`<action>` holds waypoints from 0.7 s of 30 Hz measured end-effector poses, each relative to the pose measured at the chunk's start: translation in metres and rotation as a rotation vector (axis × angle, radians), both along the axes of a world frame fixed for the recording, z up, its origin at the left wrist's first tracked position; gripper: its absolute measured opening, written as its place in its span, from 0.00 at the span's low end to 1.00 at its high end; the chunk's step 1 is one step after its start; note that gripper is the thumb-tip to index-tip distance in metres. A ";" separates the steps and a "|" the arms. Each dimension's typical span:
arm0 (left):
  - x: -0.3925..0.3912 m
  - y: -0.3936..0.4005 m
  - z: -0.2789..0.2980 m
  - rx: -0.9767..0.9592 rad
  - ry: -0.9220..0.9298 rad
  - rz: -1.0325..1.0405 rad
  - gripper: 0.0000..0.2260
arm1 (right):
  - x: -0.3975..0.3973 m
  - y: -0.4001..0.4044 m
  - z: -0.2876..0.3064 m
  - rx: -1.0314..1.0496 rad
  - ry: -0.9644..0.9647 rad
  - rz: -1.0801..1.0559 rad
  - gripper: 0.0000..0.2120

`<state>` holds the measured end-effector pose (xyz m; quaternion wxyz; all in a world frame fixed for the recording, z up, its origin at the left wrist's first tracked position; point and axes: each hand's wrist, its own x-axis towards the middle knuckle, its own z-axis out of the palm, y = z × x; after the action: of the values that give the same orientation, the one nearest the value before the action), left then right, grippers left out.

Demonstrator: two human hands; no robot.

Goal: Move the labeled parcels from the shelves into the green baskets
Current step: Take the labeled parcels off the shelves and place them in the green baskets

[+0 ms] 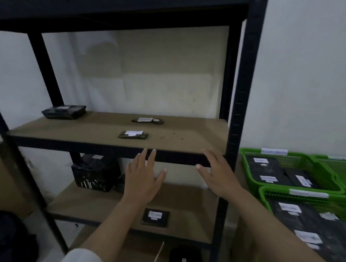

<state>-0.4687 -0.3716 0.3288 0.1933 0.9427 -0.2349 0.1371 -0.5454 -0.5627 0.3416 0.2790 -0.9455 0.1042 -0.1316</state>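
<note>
Parcels – flat, black, white-labelled – fill green mesh baskets. Left hand and right hand spread open, empty.

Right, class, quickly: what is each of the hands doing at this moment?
Left hand: open, fingers spread, holding nothing, raised below the shelf edge.
Right hand: open, empty, at the shelf's front edge.

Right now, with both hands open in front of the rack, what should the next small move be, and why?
Probably reach the left hand up and forward to the front flat parcel on the middle shelf. Both hands are empty with fingers spread, the right hand sits by the shelf's front edge, and that parcel lies nearest, just above the left fingertips.
</note>
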 end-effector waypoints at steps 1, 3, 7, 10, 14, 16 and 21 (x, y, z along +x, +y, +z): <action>0.012 0.011 0.003 0.003 -0.028 0.000 0.28 | 0.011 0.010 0.003 0.015 -0.007 0.000 0.27; 0.038 0.030 0.007 0.019 -0.079 -0.002 0.28 | 0.032 0.029 0.009 0.030 -0.026 -0.010 0.28; 0.083 0.058 0.014 -0.014 -0.085 -0.002 0.25 | 0.069 0.055 0.020 0.058 -0.051 -0.015 0.27; 0.111 0.069 0.014 -0.035 -0.084 0.003 0.24 | 0.096 0.069 0.025 0.018 -0.027 0.013 0.27; 0.140 0.074 0.010 -0.025 -0.053 0.025 0.24 | 0.134 0.081 0.029 0.007 -0.006 0.029 0.27; 0.151 0.073 0.008 -0.016 -0.030 0.027 0.23 | 0.153 0.083 0.028 0.000 0.000 0.025 0.26; 0.182 0.068 0.003 0.006 0.055 0.029 0.23 | 0.191 0.088 0.020 -0.017 0.069 0.052 0.24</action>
<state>-0.2870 -0.3037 0.3315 0.1949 0.9499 -0.2163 0.1134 -0.3539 -0.4748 0.3619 0.2707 -0.9541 0.0882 -0.0927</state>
